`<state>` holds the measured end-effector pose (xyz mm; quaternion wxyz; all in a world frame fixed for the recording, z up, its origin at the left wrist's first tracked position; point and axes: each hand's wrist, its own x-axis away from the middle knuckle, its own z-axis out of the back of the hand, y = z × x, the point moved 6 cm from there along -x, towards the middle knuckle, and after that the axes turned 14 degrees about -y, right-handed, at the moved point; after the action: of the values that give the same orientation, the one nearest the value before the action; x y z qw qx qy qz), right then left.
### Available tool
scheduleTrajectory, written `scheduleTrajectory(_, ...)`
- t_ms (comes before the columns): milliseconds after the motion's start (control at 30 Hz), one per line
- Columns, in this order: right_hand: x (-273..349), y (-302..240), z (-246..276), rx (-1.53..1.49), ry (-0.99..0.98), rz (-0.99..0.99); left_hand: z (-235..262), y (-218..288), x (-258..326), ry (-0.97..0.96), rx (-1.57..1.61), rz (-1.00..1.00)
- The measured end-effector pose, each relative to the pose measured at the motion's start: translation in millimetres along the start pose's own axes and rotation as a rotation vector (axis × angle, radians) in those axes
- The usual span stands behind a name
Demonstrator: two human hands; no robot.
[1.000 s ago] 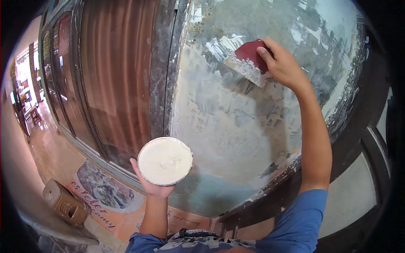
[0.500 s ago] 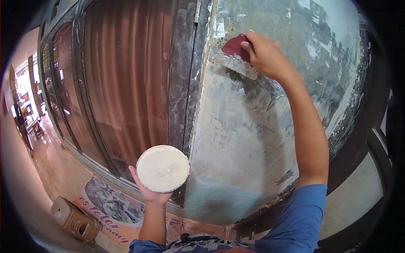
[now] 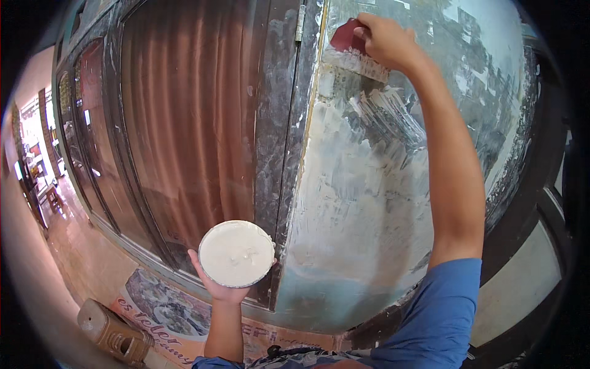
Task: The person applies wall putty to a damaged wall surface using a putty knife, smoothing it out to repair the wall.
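Note:
My right hand (image 3: 388, 42) grips a dark red putty scraper (image 3: 349, 37) high up near the wall's left edge. Whitish paste coats the scraper's lower, wide edge, which lies against or very close to the wall (image 3: 344, 215). Below it, fresh white streaks cross a dark grey patch. My left hand (image 3: 226, 290) holds up a round container of cream-white putty (image 3: 237, 253) from beneath, with fingers spread around its side. The putty's surface is mostly smooth, with small dents near the middle. The container's underside is hidden.
Left of the wall stands a dark wooden frame (image 3: 270, 123) with a metal hinge and glass before a brown curtain (image 3: 184, 123). A brown carved stool (image 3: 117, 332) and a printed banner (image 3: 166, 307) are on the floor at lower left. Dark panelled woodwork (image 3: 522, 283) borders the right.
My right hand and the scraper have moved upward on the wall. White streaks now show across the dark patch beneath. My left hand still holds the putty container, slightly lower in the picture.

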<state>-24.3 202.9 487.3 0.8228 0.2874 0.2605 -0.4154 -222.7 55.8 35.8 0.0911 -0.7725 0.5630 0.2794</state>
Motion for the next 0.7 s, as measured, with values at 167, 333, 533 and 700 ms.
scheduleTrajectory(167,14.3,-27.5,-30.4,-0.031,-0.143,0.173,-4.7,8.6,0.7,0.012,-0.010,0.001)
scheduleTrajectory(333,-6.0,-12.1,-17.2,0.102,-0.070,0.068,-1.5,5.7,-2.0,-0.025,-0.042,0.031)
scheduleTrajectory(533,-26.9,21.7,6.1,-0.086,-0.019,0.075,0.9,8.4,-0.1,0.020,-0.009,0.048)
scheduleTrajectory(700,0.2,-13.0,-39.1,0.145,0.064,0.216,4.5,9.9,-0.2,0.019,-0.036,0.039)
